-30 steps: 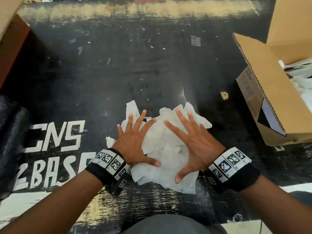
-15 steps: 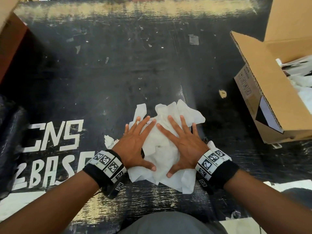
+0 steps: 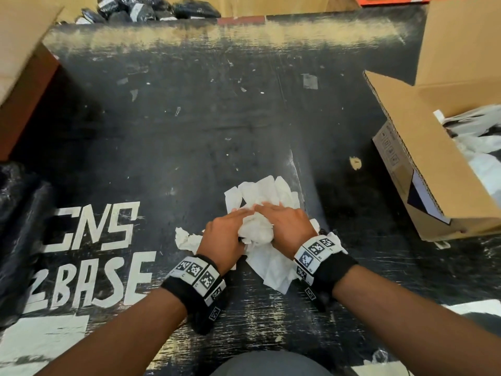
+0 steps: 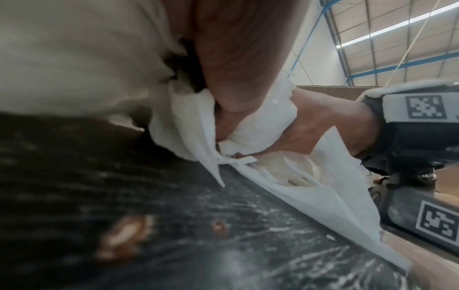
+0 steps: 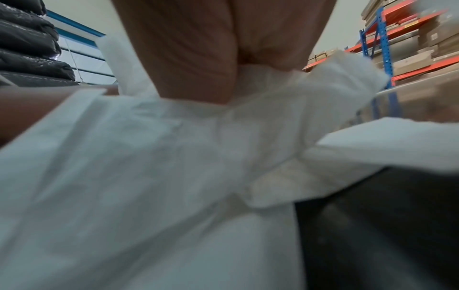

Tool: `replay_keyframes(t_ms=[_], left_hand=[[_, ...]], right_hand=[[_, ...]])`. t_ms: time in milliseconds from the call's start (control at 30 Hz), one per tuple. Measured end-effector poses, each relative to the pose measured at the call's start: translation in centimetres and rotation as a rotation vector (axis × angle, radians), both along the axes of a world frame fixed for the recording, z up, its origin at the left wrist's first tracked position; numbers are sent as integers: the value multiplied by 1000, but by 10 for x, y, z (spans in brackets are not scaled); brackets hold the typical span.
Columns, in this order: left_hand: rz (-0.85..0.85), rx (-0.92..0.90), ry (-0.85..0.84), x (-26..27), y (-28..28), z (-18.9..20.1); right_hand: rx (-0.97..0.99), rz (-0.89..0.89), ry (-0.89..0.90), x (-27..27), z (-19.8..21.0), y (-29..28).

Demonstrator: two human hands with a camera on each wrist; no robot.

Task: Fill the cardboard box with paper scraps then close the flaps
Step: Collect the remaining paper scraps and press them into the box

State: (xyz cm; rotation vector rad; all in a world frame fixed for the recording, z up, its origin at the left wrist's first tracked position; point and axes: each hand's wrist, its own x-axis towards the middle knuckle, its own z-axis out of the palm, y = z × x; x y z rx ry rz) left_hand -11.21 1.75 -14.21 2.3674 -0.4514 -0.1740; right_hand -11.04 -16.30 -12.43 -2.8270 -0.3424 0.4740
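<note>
Both hands, left hand [image 3: 225, 234] and right hand [image 3: 287, 226], are bunching paper scraps [image 3: 256, 232] together (gripping); next judging: carrying to cardboard box [image 3: 423, 169].

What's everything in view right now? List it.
paper scraps: one bunched pile, white, table centre between both hands
cardboard box: one, brown, table's right, flaps open, white paper inside
table: one, black, white lettering at left
black bags: several, beyond the far edge
second cardboard box: one, brown, far left
wrist bands: two, black with markers
left hand: grips the pile's left side
right hand: grips the pile's right side
</note>
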Motion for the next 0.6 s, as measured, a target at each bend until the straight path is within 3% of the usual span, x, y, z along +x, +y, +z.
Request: replay_keyframes(t_ms=[200, 333, 600], left_hand=[[42, 2, -60, 1, -2, -5], [54, -104, -75, 0, 2, -2], [45, -194, -352, 14, 12, 24]], right_hand=[[-61, -9, -59, 6, 8, 8], [50, -85, -101, 1, 9, 12], [93, -95, -377, 9, 33, 18]])
